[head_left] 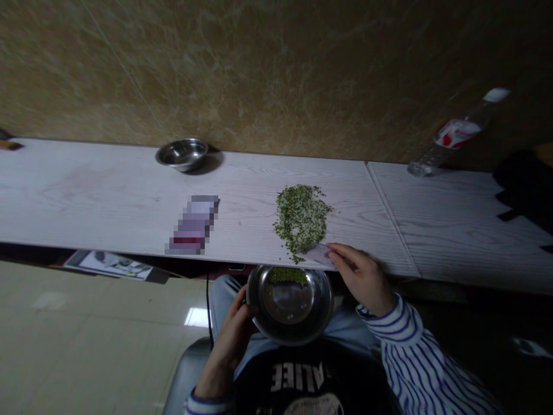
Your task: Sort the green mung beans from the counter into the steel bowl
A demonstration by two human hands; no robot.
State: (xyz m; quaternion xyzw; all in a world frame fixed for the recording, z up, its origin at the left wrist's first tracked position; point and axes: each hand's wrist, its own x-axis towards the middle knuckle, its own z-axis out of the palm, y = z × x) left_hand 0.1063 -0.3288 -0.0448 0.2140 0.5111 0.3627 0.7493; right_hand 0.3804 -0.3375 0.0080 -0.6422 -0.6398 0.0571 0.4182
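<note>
My left hand [239, 321] grips the left rim of a shiny metal bowl [287, 334], held just below the table's front edge. Inside the bowl, green beans [288, 275] lie gathered on the far side. My right hand [360, 274] pinches a thin, pale card [318, 254] that rests flat against the tabletop. The card's left end touches the near edge of a spread of small green beans [302, 216] on the table. What exactly the card is, a plastic card or stiff paper, I cannot make out.
A smaller metal bowl [182, 154] stands by the wall. A blurred-out flat rectangular object [194, 225] lies left of the beans. At the right stand a clear plastic bottle [458, 134] and a dark item [525, 187]. A seam crosses the white table [108, 196].
</note>
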